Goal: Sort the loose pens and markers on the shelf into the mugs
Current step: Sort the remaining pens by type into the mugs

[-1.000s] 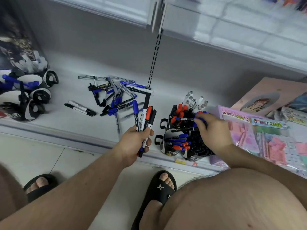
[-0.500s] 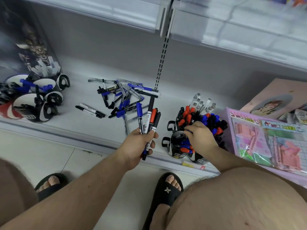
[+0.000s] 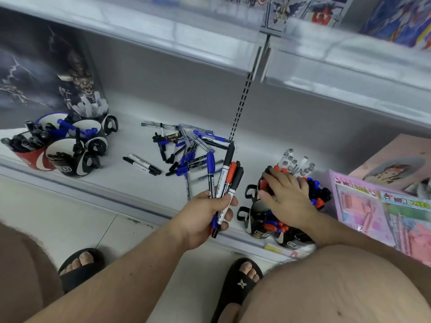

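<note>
shelf (image 3: pixel 149 183); left hand (image 3: pixel 205 213) grips four markers (image 3: pixel 224 178).

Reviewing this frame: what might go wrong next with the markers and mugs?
The left hand grips a fanned bundle of markers near their lower ends; one could slip out. The right hand rests flat on markers in already crowded mugs at the shelf's front edge; pressing could tip a mug or push markers out.
</note>
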A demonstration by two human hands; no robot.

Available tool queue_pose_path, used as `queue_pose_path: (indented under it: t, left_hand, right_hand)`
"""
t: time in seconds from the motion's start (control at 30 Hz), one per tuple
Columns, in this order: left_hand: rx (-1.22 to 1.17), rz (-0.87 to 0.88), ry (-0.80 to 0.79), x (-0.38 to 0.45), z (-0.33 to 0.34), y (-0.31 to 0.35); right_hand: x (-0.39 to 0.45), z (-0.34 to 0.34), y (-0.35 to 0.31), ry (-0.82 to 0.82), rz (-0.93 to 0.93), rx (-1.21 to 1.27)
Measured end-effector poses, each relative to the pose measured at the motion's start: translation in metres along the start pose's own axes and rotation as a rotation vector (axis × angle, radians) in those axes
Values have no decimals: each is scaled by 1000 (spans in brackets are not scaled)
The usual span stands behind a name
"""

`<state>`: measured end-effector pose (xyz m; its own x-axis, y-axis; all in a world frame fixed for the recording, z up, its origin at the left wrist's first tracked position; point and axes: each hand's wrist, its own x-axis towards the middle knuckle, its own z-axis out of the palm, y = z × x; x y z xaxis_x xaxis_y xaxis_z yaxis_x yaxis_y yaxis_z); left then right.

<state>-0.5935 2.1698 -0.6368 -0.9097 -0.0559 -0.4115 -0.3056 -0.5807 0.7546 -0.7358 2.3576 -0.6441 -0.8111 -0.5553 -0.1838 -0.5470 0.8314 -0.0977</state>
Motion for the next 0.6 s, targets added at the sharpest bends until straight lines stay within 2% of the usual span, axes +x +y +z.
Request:
queue_pose_path:
  t: [0.07,0.13,0.17,0.23,0.37,0.5,0.6]
  left_hand:
    - [-25,-10,-48,-2,3,4]
    - [-37,-18,-84,-4,6,6]
    - [-36,-19,-94,-5,9,8]
    - [-14,-12,-91,-8,14,10]
    - [71,45,-56,-13,26,12]
    - [86,79,-35,-18,31,13]
    - [146,70,-78,-21,36,12]
  right_hand:
    - [1,-47,-12,53,57,309]
    - [-4,-91,-30,34,96,655]
    - [-9,-108,-40,23,87,736]
    - [-19,-131,-58,-18,55,746]
    - [-29,-135,-94,-103,38,489]
    - [-30,-122,-103,26,55,516]
    - [-34,-114,-99,50,83,620]
